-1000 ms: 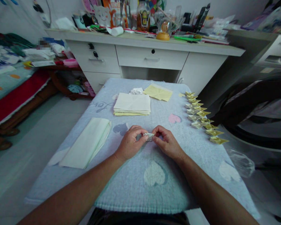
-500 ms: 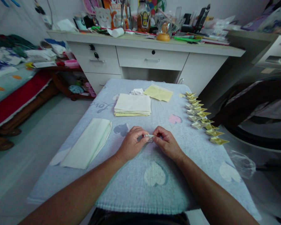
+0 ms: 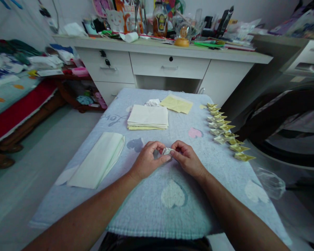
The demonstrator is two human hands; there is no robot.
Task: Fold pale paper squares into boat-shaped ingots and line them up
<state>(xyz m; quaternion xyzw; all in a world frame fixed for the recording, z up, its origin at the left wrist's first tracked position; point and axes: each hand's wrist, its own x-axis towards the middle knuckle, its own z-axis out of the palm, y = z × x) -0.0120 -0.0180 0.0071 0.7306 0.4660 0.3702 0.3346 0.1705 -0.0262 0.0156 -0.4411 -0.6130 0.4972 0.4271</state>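
Observation:
A small piece of folded white paper (image 3: 167, 151) is held between both hands, just above the middle of the cloth-covered table (image 3: 146, 209). My left hand (image 3: 149, 158) grips its left end, fingers behind and thumb along the near side. On the other end, my right hand (image 3: 187, 157) pinches it between thumb and curled fingers. The fingers hide parts of the paper. Beyond the hands lies a stack of white and yellow paper sheets (image 3: 148, 116). Rows of small folded paper boats (image 3: 222, 130), yellow and whitish, stand along the table's right side.
A folded pale green sheet bundle (image 3: 96, 160) lies left of my forearm. Yellow paper (image 3: 177, 103) and a crumpled white paper (image 3: 152, 102) lie at the back. A white desk (image 3: 170, 66) closes off the far side; a washing machine (image 3: 303, 104) stands right.
The folded paper has tilted and shows more of its white face between the hands. My left thumb has moved rightward along its near edge. Everything on the table stays in place.

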